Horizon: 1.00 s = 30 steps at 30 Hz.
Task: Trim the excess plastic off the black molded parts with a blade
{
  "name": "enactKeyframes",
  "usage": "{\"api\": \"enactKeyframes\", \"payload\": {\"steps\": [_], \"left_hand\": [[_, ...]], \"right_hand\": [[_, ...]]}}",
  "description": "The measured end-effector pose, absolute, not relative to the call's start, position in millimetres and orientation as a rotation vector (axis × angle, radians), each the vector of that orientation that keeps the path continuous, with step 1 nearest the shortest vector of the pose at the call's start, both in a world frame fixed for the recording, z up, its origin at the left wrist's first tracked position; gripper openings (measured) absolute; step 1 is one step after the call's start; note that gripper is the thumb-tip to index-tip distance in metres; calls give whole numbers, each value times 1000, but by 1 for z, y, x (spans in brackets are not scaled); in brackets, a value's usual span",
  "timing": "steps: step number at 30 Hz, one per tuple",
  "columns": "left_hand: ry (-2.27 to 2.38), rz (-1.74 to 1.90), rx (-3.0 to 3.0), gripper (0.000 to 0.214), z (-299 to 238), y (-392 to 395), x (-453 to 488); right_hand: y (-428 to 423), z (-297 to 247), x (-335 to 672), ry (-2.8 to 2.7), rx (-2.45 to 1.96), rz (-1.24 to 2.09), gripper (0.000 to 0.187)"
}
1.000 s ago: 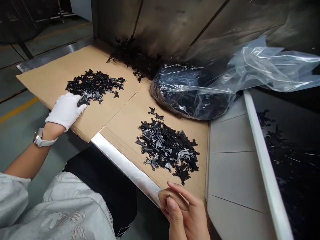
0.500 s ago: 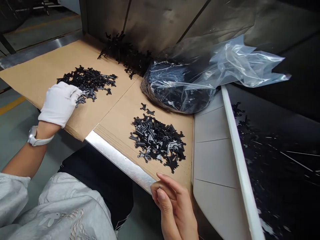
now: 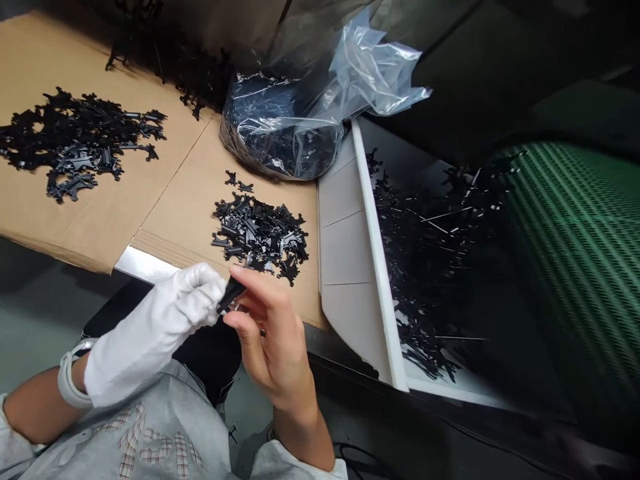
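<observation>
My left hand (image 3: 193, 300), in a white glove, pinches a small black plastic part (image 3: 231, 294) in front of my body. Bare, my right hand (image 3: 273, 327) meets it from the other side, its fingers curled round the part's right end. The forefinger lies along the top and the thumb is below. Whether something tiny is also between the right fingers is hidden. Just beyond the hands lies a pile of similar black parts (image 3: 260, 230) on the cardboard. A second pile of black parts (image 3: 83, 143) spreads out at the left.
A clear plastic bag (image 3: 285, 143) full of black parts stands at the back. To the right, a white-walled tray (image 3: 373, 267) holds many dark pieces, with a green ribbed belt (image 3: 575, 240) beyond. Brown cardboard (image 3: 160, 230) covers the metal-edged table. More black parts (image 3: 195, 80) lie against the back wall.
My left hand has come from the left pile to my right hand, bringing a black part. The right fingers now close round its end. The view has swung right, showing the green belt.
</observation>
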State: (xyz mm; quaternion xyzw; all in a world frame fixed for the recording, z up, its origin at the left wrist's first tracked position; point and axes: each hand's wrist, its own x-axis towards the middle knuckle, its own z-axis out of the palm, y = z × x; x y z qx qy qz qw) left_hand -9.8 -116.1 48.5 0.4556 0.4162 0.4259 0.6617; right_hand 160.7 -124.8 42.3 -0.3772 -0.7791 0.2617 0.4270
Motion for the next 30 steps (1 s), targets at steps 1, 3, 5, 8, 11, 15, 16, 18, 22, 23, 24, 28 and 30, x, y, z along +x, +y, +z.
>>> {"api": "enactKeyframes", "payload": {"steps": [1, 3, 5, 8, 11, 15, 16, 18, 22, 23, 24, 28, 30], "left_hand": [[943, 941, 1006, 24, 55, -114, -8], [964, 904, 984, 21, 62, -112, -7], [954, 870, 965, 20, 60, -113, -7], [912, 896, 951, 22, 47, -121, -8], [894, 902, 959, 26, 37, -128, -9], [1001, 976, 976, 27, 37, -128, -4], [1049, 1020, 959, 25, 38, -127, -1], [1110, 1113, 917, 21, 40, -125, 5], [979, 1258, 878, 23, 38, -123, 13], [952, 1252, 863, 22, 37, -122, 11], [940, 1203, 846, 23, 36, -121, 8], [927, 844, 907, 49, 35, -114, -10], [913, 758, 1000, 47, 38, -112, -15]], "right_hand": [[-126, 43, 162, -1943, -949, 669, 47], [-128, 44, 163, -1938, -956, 697, 50], [-128, 46, 164, -1949, -953, 708, 49], [-128, 51, 168, -1976, -943, 715, 48], [-130, 56, 173, -1986, -954, 732, 51], [-134, 54, 171, -1831, -966, 837, 54], [-135, 52, 167, -1741, -972, 855, 51], [-137, 48, 159, -1572, -997, 852, 38], [-134, 41, 147, -1444, -994, 750, 4], [-132, 40, 148, -1454, -978, 713, 6], [-131, 40, 150, -1487, -965, 663, 9], [-128, 43, 163, -1787, -983, 439, 26], [-128, 46, 169, -1898, -991, 374, 31]]}}
